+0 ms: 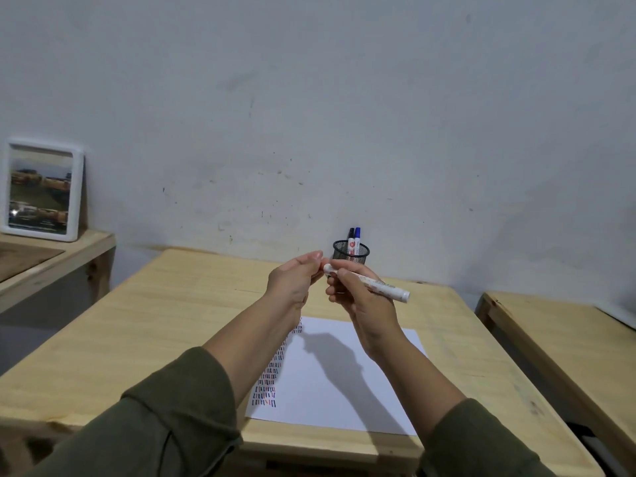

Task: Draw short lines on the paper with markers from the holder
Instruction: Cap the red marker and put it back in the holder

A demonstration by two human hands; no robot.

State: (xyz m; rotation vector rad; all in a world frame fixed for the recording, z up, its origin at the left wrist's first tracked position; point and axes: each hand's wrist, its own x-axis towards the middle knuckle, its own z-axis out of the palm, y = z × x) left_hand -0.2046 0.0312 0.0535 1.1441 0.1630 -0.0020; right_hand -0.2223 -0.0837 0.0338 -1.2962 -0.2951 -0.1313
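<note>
The right hand [358, 297] is gripping the white marker [373, 284] mid-barrel above the paper [344, 373]; the left hand [296, 280] is pinching its cap end. The marker appears light, rigid and smooth, best held mid-barrel.

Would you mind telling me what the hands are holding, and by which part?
The right hand grips a white marker around the middle of its barrel. The left hand pinches its cap end.
</note>
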